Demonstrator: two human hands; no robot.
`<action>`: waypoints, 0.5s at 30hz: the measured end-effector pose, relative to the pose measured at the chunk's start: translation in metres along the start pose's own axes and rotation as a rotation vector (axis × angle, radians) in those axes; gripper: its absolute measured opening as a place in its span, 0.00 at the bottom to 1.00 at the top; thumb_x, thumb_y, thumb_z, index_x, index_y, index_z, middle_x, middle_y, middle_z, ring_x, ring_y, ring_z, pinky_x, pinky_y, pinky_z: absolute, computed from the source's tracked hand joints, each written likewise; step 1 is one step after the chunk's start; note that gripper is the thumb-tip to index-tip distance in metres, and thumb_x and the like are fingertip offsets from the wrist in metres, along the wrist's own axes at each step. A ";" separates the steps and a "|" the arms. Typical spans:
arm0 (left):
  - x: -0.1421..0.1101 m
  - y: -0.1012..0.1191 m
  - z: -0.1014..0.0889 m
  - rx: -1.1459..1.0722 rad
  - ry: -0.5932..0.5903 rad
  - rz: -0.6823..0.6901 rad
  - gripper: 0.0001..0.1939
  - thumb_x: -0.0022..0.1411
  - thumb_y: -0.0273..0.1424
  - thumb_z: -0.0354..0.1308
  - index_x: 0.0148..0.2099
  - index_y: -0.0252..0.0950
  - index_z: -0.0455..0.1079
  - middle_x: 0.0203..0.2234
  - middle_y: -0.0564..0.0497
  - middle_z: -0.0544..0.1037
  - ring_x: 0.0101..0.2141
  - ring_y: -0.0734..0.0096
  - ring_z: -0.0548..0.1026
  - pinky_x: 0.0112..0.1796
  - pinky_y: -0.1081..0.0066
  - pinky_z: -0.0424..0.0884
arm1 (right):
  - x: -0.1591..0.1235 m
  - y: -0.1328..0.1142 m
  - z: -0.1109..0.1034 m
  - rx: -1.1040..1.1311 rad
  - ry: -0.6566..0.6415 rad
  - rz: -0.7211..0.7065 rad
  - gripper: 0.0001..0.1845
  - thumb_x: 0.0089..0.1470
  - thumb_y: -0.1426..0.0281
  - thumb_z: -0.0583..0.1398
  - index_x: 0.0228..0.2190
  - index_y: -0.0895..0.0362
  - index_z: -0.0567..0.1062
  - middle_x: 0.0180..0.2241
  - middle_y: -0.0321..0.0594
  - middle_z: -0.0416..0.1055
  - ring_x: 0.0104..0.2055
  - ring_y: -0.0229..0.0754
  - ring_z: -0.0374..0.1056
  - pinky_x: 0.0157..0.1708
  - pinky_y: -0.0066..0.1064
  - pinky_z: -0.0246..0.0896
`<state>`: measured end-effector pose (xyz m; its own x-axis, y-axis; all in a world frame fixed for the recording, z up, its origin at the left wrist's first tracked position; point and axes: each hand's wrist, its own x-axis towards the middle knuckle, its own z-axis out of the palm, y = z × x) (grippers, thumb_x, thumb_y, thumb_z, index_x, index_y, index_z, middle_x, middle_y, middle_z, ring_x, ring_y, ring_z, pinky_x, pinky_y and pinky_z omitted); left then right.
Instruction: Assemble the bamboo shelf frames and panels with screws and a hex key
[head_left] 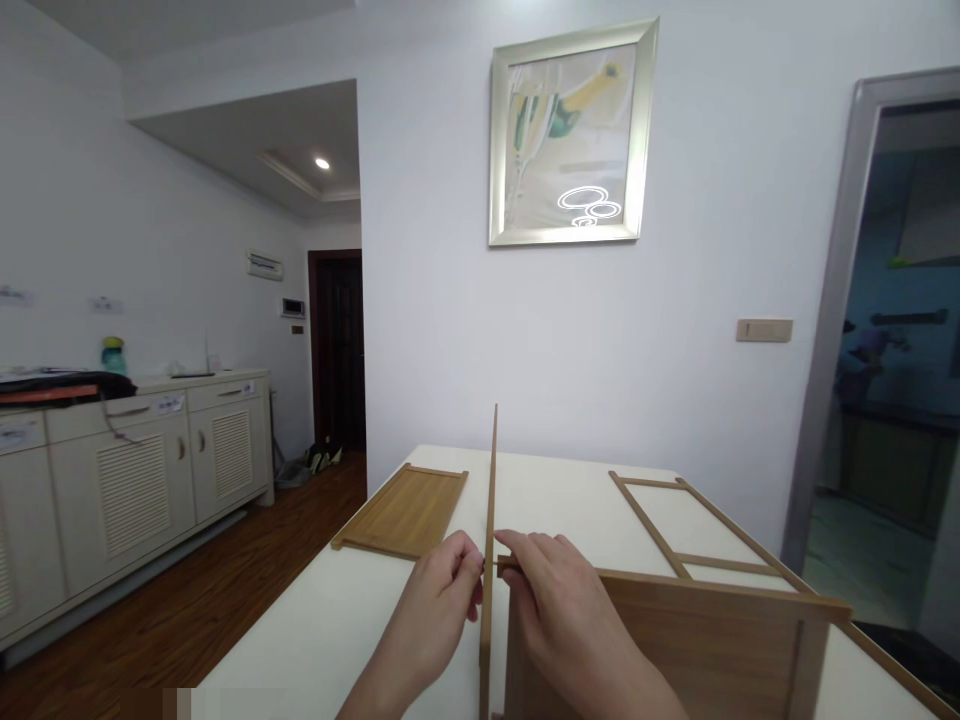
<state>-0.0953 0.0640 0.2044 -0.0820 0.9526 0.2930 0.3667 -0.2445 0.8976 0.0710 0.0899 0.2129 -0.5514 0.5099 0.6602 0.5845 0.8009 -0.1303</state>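
Note:
A thin wooden piece (489,600) stands upright on the white table, seen nearly edge-on between my hands. My left hand (441,592) is on its left side, thumb and fingers pinched around a small dark bit too tiny to name. To the right, my right hand (564,598) grips the near-left end of the top rail of a brown wooden panel (690,640), which stands on edge. A thin metal pin or screw bridges the narrow gap between the upright piece and that rail. The palm side of my right hand is hidden.
On the white table (292,640) a slatted wooden panel (409,512) lies flat at left, and an open wooden frame (646,522) lies at back right. A wall with a framed picture (570,140) rises behind. Louvred cabinets (135,480) stand left; a doorway opens at right.

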 end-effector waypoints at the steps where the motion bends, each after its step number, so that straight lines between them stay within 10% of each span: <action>1: 0.001 -0.002 0.001 -0.011 -0.003 0.003 0.20 0.66 0.46 0.46 0.27 0.39 0.60 0.18 0.57 0.67 0.22 0.72 0.66 0.26 0.72 0.59 | 0.000 0.001 0.001 0.014 0.015 -0.009 0.20 0.57 0.82 0.52 0.49 0.54 0.67 0.36 0.39 0.74 0.38 0.46 0.68 0.40 0.37 0.58; 15: 0.006 -0.012 0.002 -0.085 -0.032 0.006 0.12 0.65 0.41 0.48 0.31 0.40 0.58 0.23 0.58 0.62 0.26 0.71 0.61 0.29 0.72 0.57 | 0.003 0.002 0.003 0.066 0.025 -0.013 0.14 0.59 0.82 0.53 0.43 0.54 0.67 0.33 0.37 0.74 0.33 0.43 0.66 0.37 0.35 0.54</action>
<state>-0.0984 0.0726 0.1945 -0.0504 0.9561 0.2887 0.2871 -0.2630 0.9211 0.0689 0.0941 0.2120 -0.5437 0.4918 0.6801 0.5362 0.8269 -0.1693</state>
